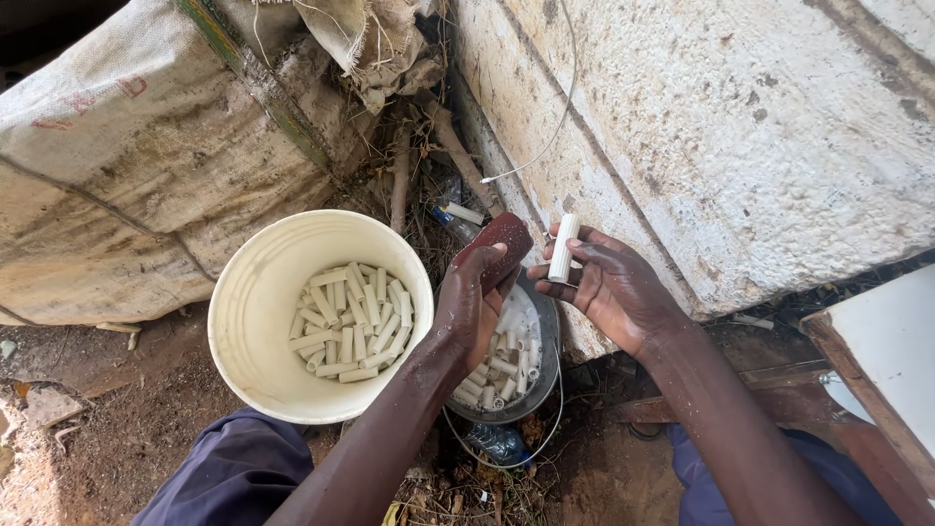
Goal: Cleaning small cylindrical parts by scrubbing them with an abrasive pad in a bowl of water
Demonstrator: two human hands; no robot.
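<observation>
My left hand [474, 304] grips a dark red-brown piece of abrasive sheet [499, 243], folded over the fingers. My right hand [606, 284] pinches a short white ribbed tube [563, 247], held upright just right of the sheet. Both hands hover above a dark metal bowl [547, 365] that holds several white tubes in milky water. To the left stands a cream plastic bucket [255, 292] with several more tubes lying in its bottom.
A rough whitewashed wall [721, 146] rises right behind the hands. A large woven sack [127, 166] lies at the left. Dry sticks and litter fill the gap between them. A wooden board [867, 390] sits at right. A plastic bottle [499, 443] lies below the bowl.
</observation>
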